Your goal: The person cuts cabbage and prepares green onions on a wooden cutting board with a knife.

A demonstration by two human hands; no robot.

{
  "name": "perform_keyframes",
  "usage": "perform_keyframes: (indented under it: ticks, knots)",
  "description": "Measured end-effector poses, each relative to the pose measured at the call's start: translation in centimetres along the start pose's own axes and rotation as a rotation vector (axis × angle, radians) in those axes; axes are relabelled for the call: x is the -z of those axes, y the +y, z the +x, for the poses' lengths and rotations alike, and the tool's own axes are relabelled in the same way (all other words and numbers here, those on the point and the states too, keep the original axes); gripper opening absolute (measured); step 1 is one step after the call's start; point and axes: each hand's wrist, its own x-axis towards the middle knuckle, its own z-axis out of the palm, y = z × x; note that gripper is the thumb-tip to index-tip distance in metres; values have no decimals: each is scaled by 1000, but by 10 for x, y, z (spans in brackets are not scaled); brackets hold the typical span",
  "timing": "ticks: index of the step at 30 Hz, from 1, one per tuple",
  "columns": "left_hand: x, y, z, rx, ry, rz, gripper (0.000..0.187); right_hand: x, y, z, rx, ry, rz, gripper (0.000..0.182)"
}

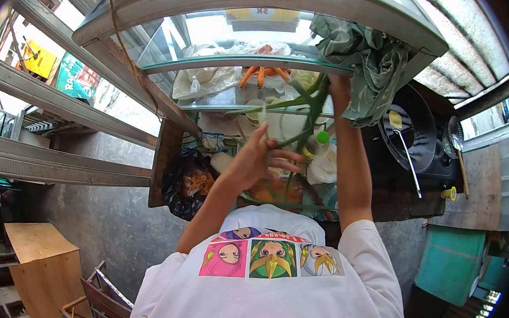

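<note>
Long green leaves (315, 107) hang down in front of the glass case, partly smeared by motion. My left hand (258, 162) is among their stems, in the middle of the view, with its fingers bent and blurred; a pale stalk end shows above it. Higher up, my right hand (338, 83) reaches to the glass shelf beside the top of the leaves, and its fingers are hidden. Carrots (262, 73) lie on the shelf left of the leaves. A bottle with a green cap (323, 137) stands just below and right of the leaves.
A black bag (176, 173) with orange scraps sits at the counter's left. Green cloth (380, 73) hangs from the case's right side. Farther right are a black wok (409, 136) with a spatula (410, 157), and a strainer (454, 135). White bags lie near the bottle.
</note>
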Motion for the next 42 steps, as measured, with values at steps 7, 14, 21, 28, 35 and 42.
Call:
perform_keyframes:
  ticks: [7, 14, 21, 28, 35, 42]
  knots:
    - [-34, 5, 58, -379, 499, -129, 48, -22, -72, -6, -976, 189, 799, 25]
    - [2, 39, 104, -801, 695, -252, 46, 5, -61, -13, -591, -69, 232, 20]
    - [-15, 72, 161, -565, 314, 332, 26, -7, -4, -11, -255, -62, -114, 31]
    - [-13, 87, 228, -659, 133, 1308, 26, -8, 58, -25, 93, -27, -385, 39]
    - [7, 100, 258, -741, 211, 2087, 24, -1, 72, -40, 179, 60, -622, 46]
    - [128, 107, 330, -756, 180, 2194, 31, 40, 38, -39, 120, -6, -370, 32]
